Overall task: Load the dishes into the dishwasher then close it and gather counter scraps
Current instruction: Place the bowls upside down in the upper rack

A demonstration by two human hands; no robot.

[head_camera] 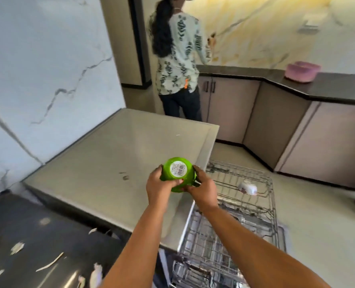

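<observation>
Green plastic is what I have between my palms: my left hand (159, 183) and right hand (201, 185) each curl their fingers round the upside-down green bowl (177, 174), its barcode sticker facing up, held above the front corner of the steel worktop (110, 154), just left of the pulled-out upper rack (243, 190). My worry is that smooth wall: if either grip loosens as I swing it across, I judge the bowl could slip and clatter onto the rack wires, or knock the small white bowl (248, 187) already lying tilted there. Set down carelessly, it might rest crooked on the tines and foul the rack sliding in. To the far left, pale peel scraps (50, 265) litter the dark worktop (37, 229), not yet gathered. Marbled wall panels rise behind; beyond, another person (178, 59) stands at a dark counter (328, 84) carrying a pink tub (302, 71), grey cabinets beneath.
</observation>
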